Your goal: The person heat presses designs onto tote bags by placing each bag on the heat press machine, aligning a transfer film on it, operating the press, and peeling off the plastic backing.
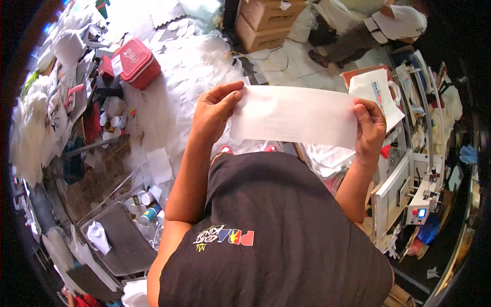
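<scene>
A white rectangular sheet (296, 115), thin like paper, is stretched level between my two hands in front of my body. My left hand (217, 107) pinches its left end near the top corner, thumb and fingers closed on it. At the opposite end, my right hand (371, 123) grips the upper right corner between thumb and fingers. The sheet looks blank apart from very faint marks along its lower part, too pale to make out. It hides some of the floor behind it.
A red lidded box (138, 64) stands on the cluttered left side. Brown cartons (268, 23) are stacked ahead. On the right is a machine with a control box (422, 210) beside a white printed bag (376, 97). Another person (373, 30) bends over at the far right.
</scene>
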`<state>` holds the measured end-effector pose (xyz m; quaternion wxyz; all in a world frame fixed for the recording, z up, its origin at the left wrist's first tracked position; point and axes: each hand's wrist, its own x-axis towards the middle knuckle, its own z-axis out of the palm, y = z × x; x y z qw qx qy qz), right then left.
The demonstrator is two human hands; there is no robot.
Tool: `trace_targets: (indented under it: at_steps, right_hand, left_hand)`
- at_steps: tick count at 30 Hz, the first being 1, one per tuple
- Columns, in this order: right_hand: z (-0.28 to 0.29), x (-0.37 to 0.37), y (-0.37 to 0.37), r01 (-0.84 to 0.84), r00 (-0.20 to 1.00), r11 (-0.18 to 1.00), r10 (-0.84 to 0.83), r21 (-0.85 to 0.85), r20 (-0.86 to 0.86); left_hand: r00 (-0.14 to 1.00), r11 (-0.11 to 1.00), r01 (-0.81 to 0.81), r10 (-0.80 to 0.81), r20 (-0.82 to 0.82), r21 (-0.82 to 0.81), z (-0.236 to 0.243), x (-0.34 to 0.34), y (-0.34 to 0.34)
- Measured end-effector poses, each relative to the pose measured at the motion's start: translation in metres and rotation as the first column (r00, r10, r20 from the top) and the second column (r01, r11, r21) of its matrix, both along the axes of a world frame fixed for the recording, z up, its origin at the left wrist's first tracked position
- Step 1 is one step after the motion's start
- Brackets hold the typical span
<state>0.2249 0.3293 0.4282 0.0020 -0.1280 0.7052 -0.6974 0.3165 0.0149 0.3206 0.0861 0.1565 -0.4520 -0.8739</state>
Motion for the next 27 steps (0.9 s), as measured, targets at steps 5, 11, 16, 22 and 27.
trace_targets:
  at_steps: [5,11,16,22,27]
  right_hand:
    - [0.007,0.008,-0.006,-0.03,0.998,0.998,0.033,0.055,-0.054]
    - [0.006,0.007,0.002,-0.017,0.998,0.999,0.021,0.048,-0.067]
    - [0.003,0.006,0.009,-0.054,0.998,0.998,0.054,0.012,-0.016]
    - [0.002,0.003,0.002,-0.188,0.982,0.982,0.189,0.016,-0.023]
    - [-0.002,0.007,-0.007,-0.266,0.964,0.945,0.261,0.189,0.053]
  left_hand:
    - [0.998,0.996,0.012,-0.007,-0.058,0.089,0.005,0.007,-0.001]
    - [0.993,0.993,0.04,-0.027,-0.111,0.111,0.007,0.011,-0.002]
    - [0.995,0.994,0.058,-0.049,-0.088,0.098,0.004,0.01,-0.01]
    - [0.988,0.992,0.024,-0.043,-0.148,-0.123,0.021,0.023,-0.015]
    - [0.985,0.977,0.081,-0.108,-0.134,-0.195,0.004,0.044,-0.032]
